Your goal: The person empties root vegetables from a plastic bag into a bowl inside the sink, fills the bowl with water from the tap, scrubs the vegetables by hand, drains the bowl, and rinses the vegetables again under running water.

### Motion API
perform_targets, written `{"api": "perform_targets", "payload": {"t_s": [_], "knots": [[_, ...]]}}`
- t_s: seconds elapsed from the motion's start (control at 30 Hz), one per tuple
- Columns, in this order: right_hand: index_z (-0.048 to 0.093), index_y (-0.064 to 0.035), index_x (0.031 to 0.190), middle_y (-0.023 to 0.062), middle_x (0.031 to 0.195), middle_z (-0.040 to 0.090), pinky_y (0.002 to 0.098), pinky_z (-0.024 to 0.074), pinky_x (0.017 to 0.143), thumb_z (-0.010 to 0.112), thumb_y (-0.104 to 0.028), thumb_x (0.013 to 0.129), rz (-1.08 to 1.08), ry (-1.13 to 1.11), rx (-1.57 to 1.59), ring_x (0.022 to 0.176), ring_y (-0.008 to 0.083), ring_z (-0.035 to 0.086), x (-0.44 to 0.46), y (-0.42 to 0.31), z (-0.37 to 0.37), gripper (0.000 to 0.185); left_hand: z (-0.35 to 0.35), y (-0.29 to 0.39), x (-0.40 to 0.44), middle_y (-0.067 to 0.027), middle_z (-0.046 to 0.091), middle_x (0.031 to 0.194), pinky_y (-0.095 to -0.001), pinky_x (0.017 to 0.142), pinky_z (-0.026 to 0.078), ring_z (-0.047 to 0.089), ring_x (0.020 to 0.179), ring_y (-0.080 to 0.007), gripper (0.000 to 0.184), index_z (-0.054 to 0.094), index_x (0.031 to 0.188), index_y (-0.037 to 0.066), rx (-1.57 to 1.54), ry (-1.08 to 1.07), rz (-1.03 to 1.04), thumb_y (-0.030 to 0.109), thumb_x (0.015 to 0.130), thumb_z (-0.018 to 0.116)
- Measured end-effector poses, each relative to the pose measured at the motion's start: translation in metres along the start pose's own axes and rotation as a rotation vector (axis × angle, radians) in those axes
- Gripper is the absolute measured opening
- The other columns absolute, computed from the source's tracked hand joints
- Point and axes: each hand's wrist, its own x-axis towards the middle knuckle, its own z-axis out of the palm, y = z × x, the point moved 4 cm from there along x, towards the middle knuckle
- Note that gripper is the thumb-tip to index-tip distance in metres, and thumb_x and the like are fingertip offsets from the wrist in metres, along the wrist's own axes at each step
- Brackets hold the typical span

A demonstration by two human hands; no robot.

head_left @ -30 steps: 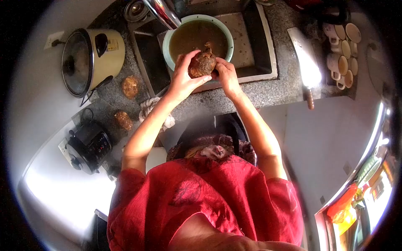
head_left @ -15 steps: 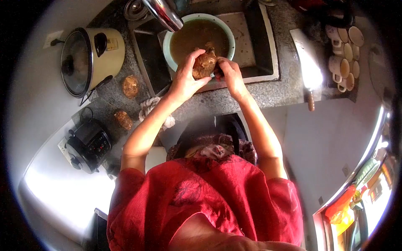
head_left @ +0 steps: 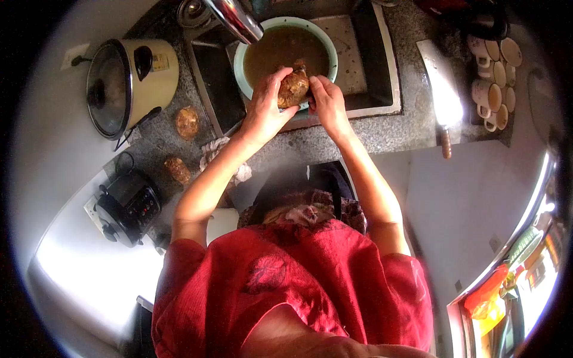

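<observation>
A brown, rough-skinned root (head_left: 293, 89) is held over the near rim of a pale green basin (head_left: 332, 50) of murky brown water. The fingers and thumb of my left hand (head_left: 267, 108) wrap round its left side. At its right edge is my right hand (head_left: 327, 106), with fingers pinched together; a small dark thing shows at the fingertips, too hidden to make out. Two more brown roots lie on the counter to the left, one larger (head_left: 187, 123) and one smaller (head_left: 176, 170).
The basin stands in a steel sink (head_left: 391, 89) under a chrome faucet (head_left: 236, 21). Left are a cream cooker (head_left: 156, 71), a black appliance (head_left: 128, 206) and a crumpled cloth (head_left: 213, 153). Right are a wide-bladed knife (head_left: 440, 86) and several white cups (head_left: 486, 98).
The root has turned in my left hand, showing a lighter patch, and both hands have shifted slightly. My right hand has changed its angle beside the root.
</observation>
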Motion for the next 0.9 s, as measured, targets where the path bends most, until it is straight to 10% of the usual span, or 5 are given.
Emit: {"api": "perform_targets", "payload": {"t_s": [0.13,0.43,0.6,0.9], "knots": [[0.056,0.001,0.08,0.0034,0.06,0.054,0.0282,0.0421,0.044,0.05,-0.022,0.095,-0.054,0.063,0.015,0.048,0.0119,0.051,0.006,0.006,-0.003,0.028,0.002,-0.007,-0.002,-0.0151,0.051,0.127,-0.0365,0.1,0.041,0.05,0.118,-0.0279,0.075,0.035,0.137,0.006,-0.143,0.027,-0.049,0.007,0.074,0.075],[0.063,0.0017,0.078,0.0095,0.058,0.061,0.0329,0.0496,0.052,0.055,-0.018,0.088,0.077,-0.183,-0.461,0.051,0.017,0.061,0.012,0.034,-0.001,0.023,0.015,-0.065,-0.025,-0.0172,0.059,0.119,-0.0374,0.082,0.052,0.06,0.101,-0.0263,0.049,0.043,0.129,-0.002,-1.523,-0.144,-0.86,0.024,0.09,0.054],[0.063,0.0024,0.084,0.0103,0.066,0.065,0.0321,0.0503,0.054,0.057,-0.018,0.088,0.081,-0.053,-0.182,0.057,0.0165,0.064,0.007,0.05,-0.008,0.022,0.01,-0.069,-0.018,-0.0178,0.061,0.116,-0.0292,0.063,0.05,0.063,0.091,-0.0258,0.045,0.045,0.127,-0.002,-1.551,-0.199,-0.675,0.022,0.09,0.05],[0.06,0.0012,0.084,0.0033,0.07,0.06,0.0255,0.0452,0.05,0.055,-0.019,0.094,-0.012,0.112,0.046,0.06,0.0094,0.057,-0.008,0.024,-0.061,0.023,0.013,-0.117,-0.015,-0.012,0.063,0.113,-0.0314,0.066,0.052,0.064,0.083,-0.0184,0.052,0.044,0.131,0.01,-1.447,-0.239,-0.759,0.027,0.086,0.062]]}}
